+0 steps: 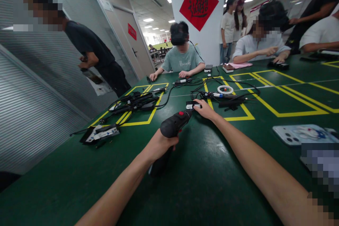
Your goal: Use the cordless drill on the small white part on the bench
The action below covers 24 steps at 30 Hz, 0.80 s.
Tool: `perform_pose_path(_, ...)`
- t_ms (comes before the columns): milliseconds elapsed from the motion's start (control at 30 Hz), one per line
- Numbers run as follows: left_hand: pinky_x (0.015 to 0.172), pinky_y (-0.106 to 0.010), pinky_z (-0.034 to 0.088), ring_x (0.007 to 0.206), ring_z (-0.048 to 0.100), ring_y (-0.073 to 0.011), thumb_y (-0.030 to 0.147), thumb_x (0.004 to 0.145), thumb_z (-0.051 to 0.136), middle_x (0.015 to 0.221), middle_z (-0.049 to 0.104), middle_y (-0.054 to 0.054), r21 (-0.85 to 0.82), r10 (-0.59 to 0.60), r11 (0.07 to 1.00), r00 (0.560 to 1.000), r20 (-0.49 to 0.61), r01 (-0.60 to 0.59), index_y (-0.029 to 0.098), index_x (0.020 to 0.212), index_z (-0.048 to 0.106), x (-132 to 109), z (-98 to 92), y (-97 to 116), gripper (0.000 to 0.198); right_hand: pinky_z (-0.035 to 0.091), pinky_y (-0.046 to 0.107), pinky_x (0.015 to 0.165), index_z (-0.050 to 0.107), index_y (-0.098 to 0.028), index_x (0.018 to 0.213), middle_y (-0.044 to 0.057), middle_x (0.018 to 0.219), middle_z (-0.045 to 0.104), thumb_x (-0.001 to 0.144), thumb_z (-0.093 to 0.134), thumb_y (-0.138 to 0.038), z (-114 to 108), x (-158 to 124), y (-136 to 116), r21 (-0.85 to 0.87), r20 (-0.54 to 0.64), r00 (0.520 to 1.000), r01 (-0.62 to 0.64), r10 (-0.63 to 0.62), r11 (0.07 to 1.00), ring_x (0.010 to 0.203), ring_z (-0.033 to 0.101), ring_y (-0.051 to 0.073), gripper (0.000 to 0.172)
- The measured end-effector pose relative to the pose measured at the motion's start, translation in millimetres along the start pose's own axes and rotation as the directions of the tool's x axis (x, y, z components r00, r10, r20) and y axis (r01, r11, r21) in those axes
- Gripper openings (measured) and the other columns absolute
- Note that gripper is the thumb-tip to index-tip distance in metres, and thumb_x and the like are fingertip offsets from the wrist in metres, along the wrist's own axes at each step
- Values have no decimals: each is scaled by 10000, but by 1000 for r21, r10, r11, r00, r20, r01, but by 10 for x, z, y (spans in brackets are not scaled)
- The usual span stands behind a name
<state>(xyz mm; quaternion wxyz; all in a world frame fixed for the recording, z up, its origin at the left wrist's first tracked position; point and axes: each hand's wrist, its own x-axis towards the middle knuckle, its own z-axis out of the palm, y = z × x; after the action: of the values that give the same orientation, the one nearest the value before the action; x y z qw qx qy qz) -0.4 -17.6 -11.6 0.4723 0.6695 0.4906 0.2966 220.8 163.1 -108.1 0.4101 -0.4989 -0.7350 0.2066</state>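
Note:
My left hand (162, 145) is wrapped round the handle of a black cordless drill (172, 125) with a red switch on top. The drill points forward and slightly right, its front end close to a small black-and-white block (190, 106). My right hand (205, 109) grips that block from its right side with thumb and fingers. Whether the drill's tip touches the block, I cannot tell. The lower end of the drill handle hangs just over or rests on the green table.
The green table (127, 176) carries yellow tape outlines. Tangled black cables and tools (135, 102) lie left; pen-like electric tools (219, 95) and a white tape roll (225, 89) lie ahead. A phone (302, 135) lies right, a black pouch (91, 135) left. Several people sit or stand around.

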Motion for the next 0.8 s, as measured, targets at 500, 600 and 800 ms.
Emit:
perform_pose_path(500,513,-237,410,548,538,-126,152,664,523,687,580,-11,47,-34,998,999,-8,35,134,920,576,0,-8,21,261,384,281,875,492,-240,1211,54,1058,498,794,492,-358,-7,-13,-32,8,-2,1000,-11,11,1000,914,526,162,433)
perform_pose_path(600,508,-234,406,544,535,-126,157,671,520,657,568,1,62,-39,997,999,-11,40,144,895,565,-4,-8,12,229,386,276,872,489,-243,1213,52,1054,500,795,486,-356,-1,-9,-16,9,-3,1000,3,-3,1000,908,529,159,433)
perform_pose_path(800,497,-230,399,531,518,-118,148,670,514,656,545,7,36,-29,999,999,-20,30,148,857,541,1,3,-12,190,387,276,865,490,-240,1211,52,1048,501,796,484,-358,-4,-11,-15,9,2,1000,10,-10,1000,904,531,159,431)
